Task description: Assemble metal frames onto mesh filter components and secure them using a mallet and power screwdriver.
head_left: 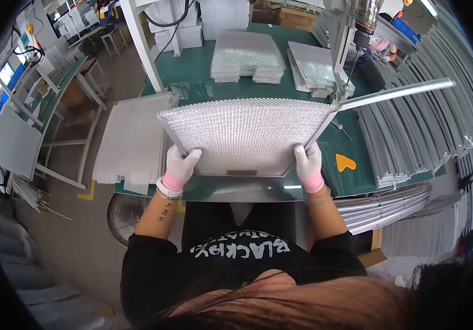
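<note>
near edge of tabletop (357, 181) partly hidden behind mesh panel (244, 135) | left hand (180, 164) gloved, gripping panel's near-left corner, fingers curled over edge | right hand (308, 162) gripping near-right corner, thumb side up | panel tilted above tabletop (frame rail (396, 92) juts right) | mesh stacks (247, 58) behind | screwdriver head (364, 22) cut off at top

Green-topped workbench (203, 66) fills the middle of the view. At its back lie two stacks of silvery mesh sheets (247, 55) and (316, 66), side by side, with white boxes (181, 36) behind them. Down the right side, long metal frame strips (412, 132) lie in overlapping rows. A small orange-yellow sticker (345, 162) sits on the mat near the front edge.
</note>
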A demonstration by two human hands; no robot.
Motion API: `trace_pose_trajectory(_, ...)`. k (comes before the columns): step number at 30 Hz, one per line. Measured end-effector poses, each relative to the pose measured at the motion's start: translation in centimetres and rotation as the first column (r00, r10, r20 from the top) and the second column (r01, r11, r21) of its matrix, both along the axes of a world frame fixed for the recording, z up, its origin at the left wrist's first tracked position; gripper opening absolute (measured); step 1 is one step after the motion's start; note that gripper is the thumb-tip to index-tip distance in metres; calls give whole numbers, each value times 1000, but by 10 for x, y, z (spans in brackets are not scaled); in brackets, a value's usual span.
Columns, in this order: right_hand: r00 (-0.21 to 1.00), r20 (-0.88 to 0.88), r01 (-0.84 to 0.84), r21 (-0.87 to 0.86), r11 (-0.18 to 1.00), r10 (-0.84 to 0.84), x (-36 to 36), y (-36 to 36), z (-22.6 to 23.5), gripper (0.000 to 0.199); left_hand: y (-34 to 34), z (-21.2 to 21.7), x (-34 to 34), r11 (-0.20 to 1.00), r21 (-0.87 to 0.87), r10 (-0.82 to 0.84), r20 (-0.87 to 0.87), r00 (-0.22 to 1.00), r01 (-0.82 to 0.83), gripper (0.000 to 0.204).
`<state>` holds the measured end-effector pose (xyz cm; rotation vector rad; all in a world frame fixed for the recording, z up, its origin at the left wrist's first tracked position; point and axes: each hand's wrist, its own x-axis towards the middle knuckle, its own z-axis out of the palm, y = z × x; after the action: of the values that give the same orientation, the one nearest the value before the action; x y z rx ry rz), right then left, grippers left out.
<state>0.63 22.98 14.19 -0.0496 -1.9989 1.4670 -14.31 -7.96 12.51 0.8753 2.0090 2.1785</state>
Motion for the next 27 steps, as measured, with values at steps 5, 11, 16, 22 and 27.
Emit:
trace_pose_trajectory(5, 968, -198, -198, -228, 953, 153, -7, 20, 61, 25, -8, 81, -12, 956, 147, -245, -86, 966, 255, 34)
trace_pose_trajectory(11, 960, -265, -105, -44, 994, 89, -9, -3, 112, 13, 3, 100, -3, 977, 197, 100, -68, 993, -85, 28)
trace_pose_trajectory(16, 873, -439, -254, -37, 966, 212, 13, -10, 93, 23, -6, 89, 7, 841, 170, -410, -419, 810, 514, 18)
trace_pose_trajectory(22, 609, -333, -634, 340, 694, 720, 72, -8, 61, 46, -31, 2, 14, 580, -700, -764, -290, 576, 416, 59)
trace_pose_trajectory(27, 742, -306, -526, 287, 801, 597, 109, -27, 61, 31, -12, 4, -8, 550, -744, -778, -289, 558, 380, 46)
